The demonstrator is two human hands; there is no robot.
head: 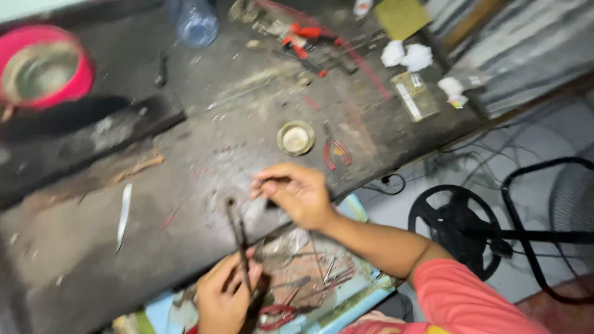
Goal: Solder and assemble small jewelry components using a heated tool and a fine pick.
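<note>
Dark metal forms the long thin tool (238, 238), a slim rod-like piece with a small ring or loop at its far end. It stands nearly upright in the view, its looped tip resting on the worn, stained workbench (185, 161) and its lower end gripped in the closed left hand (224, 295) near the bench's front edge. The right hand (296, 195) lies just beside the tip, fingers curled and pinched on something small and dark; motion blur hides what it is. Red-handled pliers (336, 153) and a round tin lid (296, 137) lie beyond. A tray of tools (322, 278) sits below.
</note>
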